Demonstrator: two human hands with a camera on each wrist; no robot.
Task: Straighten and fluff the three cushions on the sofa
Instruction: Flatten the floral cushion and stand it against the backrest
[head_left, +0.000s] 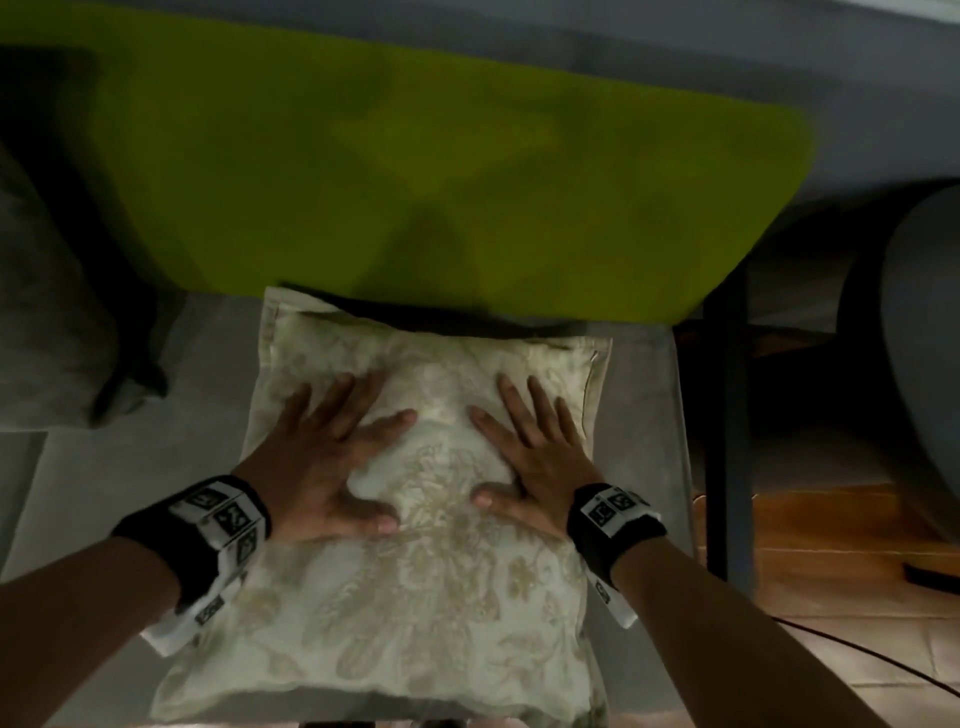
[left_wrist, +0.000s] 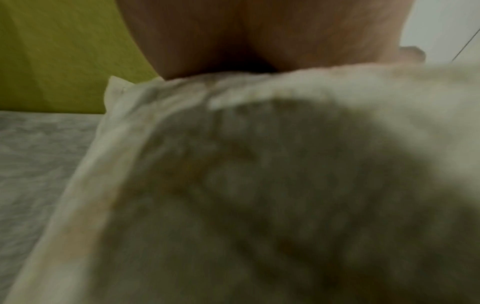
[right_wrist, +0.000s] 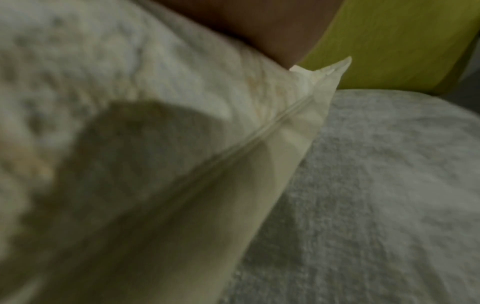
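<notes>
A cream cushion (head_left: 415, 582) with a pale floral pattern lies flat on the grey sofa seat (head_left: 119, 467). My left hand (head_left: 332, 447) presses on its left half with fingers spread and straight. My right hand (head_left: 524, 452) presses on its right half the same way. The fabric bulges up between the two palms. In the left wrist view the cushion (left_wrist: 259, 185) fills the frame under the heel of my left hand (left_wrist: 259, 41). In the right wrist view the cushion (right_wrist: 130, 144) shows its seamed flange corner.
A lime-green back cushion (head_left: 415, 171) stands behind the cream one. A grey cushion (head_left: 52, 322) lies at the left edge of the seat. A dark metal frame leg (head_left: 727, 415) and wooden floor (head_left: 831, 571) are at the right, with a cable on the floor.
</notes>
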